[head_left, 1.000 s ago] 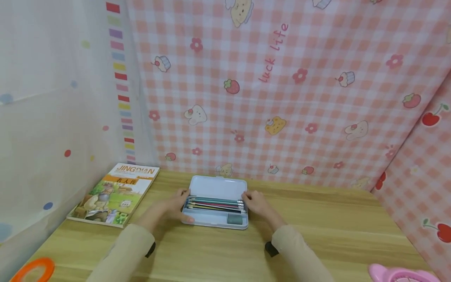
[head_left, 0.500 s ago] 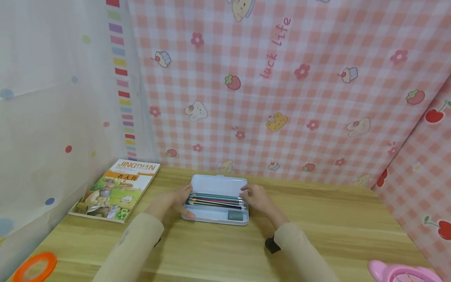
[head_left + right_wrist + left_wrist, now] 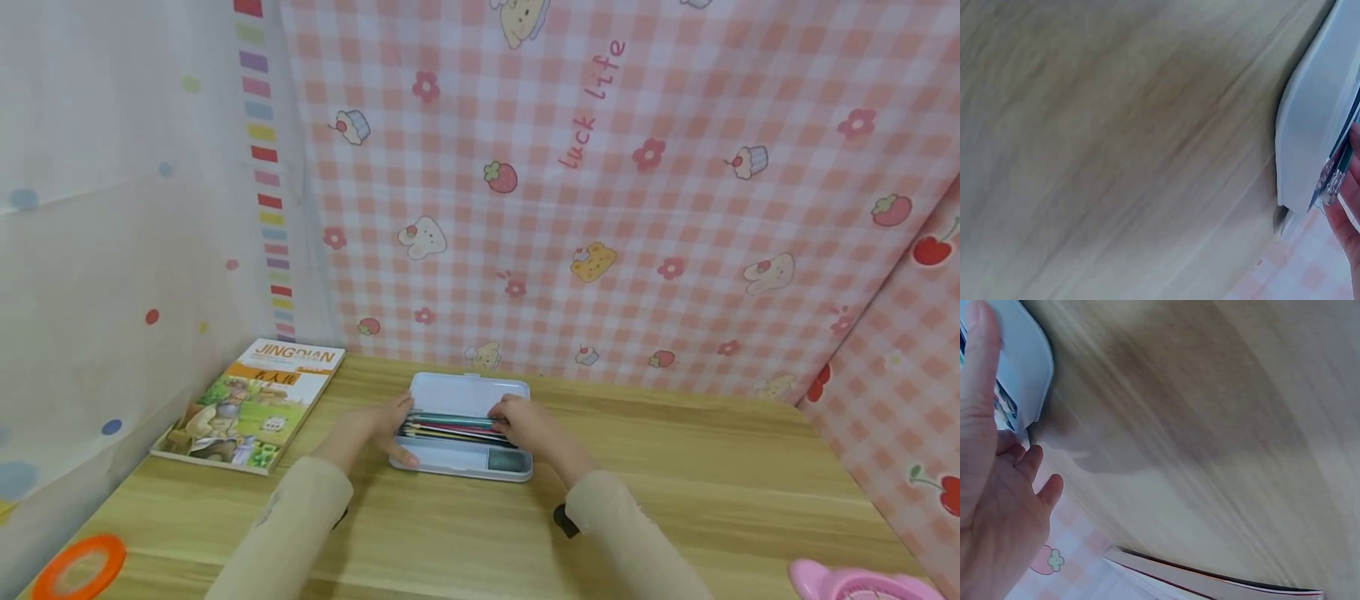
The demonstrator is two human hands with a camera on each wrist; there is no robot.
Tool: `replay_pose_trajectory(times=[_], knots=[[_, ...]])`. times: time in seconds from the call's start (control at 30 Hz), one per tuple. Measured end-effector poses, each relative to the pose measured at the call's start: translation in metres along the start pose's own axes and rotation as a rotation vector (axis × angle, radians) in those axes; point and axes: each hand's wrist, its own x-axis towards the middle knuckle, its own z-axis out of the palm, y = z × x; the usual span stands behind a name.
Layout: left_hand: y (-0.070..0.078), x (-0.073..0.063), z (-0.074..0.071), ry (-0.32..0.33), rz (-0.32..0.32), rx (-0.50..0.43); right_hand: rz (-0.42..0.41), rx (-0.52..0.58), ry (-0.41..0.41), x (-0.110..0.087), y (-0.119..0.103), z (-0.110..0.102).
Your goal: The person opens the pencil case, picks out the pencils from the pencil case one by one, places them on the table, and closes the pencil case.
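White case (image 3: 442,457) braced, green pencil (image 3: 1339,174) in a pinch

The case lies open on the wooden table (image 3: 457,542), between both hands, its lid (image 3: 459,393) laid back on the far side. The left hand (image 3: 381,427) holds the left end, thumb over the front rim, fingers round towards the back. That grip looks right: light pressure should stop the case sliding without tipping it.

The right hand (image 3: 531,427) reaches over the right end; its thumb and fingers are narrow, seemingly closed on the green pencil near its metal tip. How many others they catch, I cannot tell. Best to pinch just one, well clear of the neighbouring pencils (image 3: 442,430), and raise that end gently so the rest stay in their row. The dark green block (image 3: 507,461) in the front compartment needs no touching.
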Motion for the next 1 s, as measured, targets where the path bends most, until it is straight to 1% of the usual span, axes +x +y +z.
replay_pose_trajectory(times=[0.07, 0.1, 0.23, 0.33, 0.43, 0.53, 0.63, 0.73, 0.8, 0.9, 1.0], knots=[[-0.003, 0.001, 0.003, 0.016, 0.025, -0.034, -0.002, -0.033, 0.002, -0.001, 0.000, 0.000], [-0.004, 0.001, 0.004, 0.026, 0.042, -0.060, 0.002, -0.036, 0.006, -0.001, 0.000, 0.000], [-0.010, 0.000, 0.012, 0.066, 0.078, -0.177, 0.022, -0.028, 0.022, -0.001, 0.000, 0.000], [-0.014, -0.001, 0.016, 0.086, 0.087, -0.243, 0.044, 0.000, 0.033, -0.001, 0.001, 0.000], [-0.016, -0.002, 0.017, 0.089, 0.092, -0.270, 0.045, 0.037, 0.064, -0.002, 0.003, -0.001], [-0.015, -0.002, 0.016, 0.084, 0.086, -0.287, 0.003, 0.071, 0.123, -0.004, 0.007, -0.002], [-0.014, -0.002, 0.015, 0.076, 0.089, -0.295, -0.080, 0.077, 0.184, -0.009, 0.014, -0.006], [-0.014, -0.002, 0.015, 0.074, 0.091, -0.298, -0.161, 0.040, 0.220, -0.017, 0.025, -0.012], [-0.015, -0.003, 0.015, 0.078, 0.098, -0.296, -0.207, -0.004, 0.240, -0.023, 0.033, -0.017], [-0.017, -0.002, 0.015, 0.082, 0.101, -0.298, -0.227, -0.075, 0.256, -0.034, 0.048, -0.022], [-0.017, -0.002, 0.015, 0.081, 0.102, -0.304, -0.198, -0.121, 0.270, -0.046, 0.064, -0.026]])
